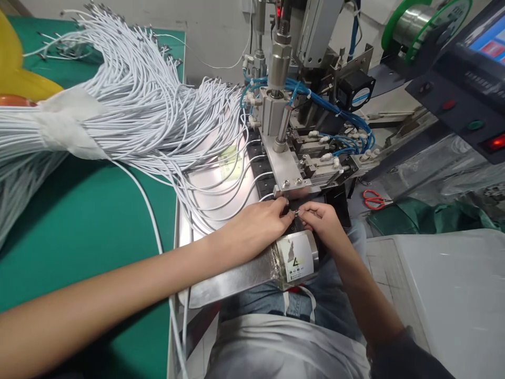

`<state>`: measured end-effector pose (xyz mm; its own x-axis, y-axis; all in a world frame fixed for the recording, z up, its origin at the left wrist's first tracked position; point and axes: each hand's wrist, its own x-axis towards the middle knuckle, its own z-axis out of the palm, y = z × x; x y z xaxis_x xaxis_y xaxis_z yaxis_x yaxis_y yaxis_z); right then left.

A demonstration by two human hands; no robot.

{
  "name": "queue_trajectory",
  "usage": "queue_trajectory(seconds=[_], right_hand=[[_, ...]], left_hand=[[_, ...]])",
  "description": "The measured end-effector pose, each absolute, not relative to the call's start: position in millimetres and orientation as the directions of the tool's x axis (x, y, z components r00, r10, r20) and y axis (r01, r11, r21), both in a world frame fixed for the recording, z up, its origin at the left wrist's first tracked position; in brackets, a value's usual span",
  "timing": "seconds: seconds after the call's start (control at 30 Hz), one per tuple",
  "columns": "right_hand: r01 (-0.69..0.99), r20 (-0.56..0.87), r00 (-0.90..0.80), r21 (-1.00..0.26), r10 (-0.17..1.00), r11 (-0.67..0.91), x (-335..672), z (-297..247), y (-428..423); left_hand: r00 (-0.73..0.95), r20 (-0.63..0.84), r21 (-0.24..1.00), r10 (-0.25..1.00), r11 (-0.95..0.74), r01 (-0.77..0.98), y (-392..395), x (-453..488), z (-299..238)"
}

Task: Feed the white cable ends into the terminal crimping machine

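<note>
My left hand [258, 223] and my right hand [321, 218] meet just below the machine's metal fixture [290, 173]. Both pinch at a small metal tip [295, 212] between their fingertips; what it belongs to is too small to make out. Several thin white cables [221, 184] curve from a big bundle [130, 100] across the plate toward my left hand. A metal cylinder with a warning label [298, 258] lies right under my wrists.
A green mat [79, 226] covers the table at left. The machine has blue air hoses [335, 110], a small fan [355, 89] and a control panel with red and green buttons [461, 113]. Red scissors [373, 200] lie at right, beside a white bin [453, 295].
</note>
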<state>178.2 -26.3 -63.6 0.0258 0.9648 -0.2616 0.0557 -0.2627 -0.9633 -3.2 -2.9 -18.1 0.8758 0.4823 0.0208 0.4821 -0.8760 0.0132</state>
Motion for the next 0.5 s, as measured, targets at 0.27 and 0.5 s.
queue_trajectory(seconds=[0.27, 0.5], right_hand=[[0.061, -0.202, 0.064, -0.977, 0.977, -0.206, 175.1, -64.4, -27.7], [0.112, -0.177, 0.035, -0.977, 0.984, -0.18, 172.4, -63.9, -24.1]], left_hand=[[0.879, -0.005, -0.011, 0.477, -0.879, 0.477, -4.1, -1.1, -17.3], [0.895, 0.065, -0.133, 0.442, -0.885, 0.447, -5.7, -1.4, -18.3]])
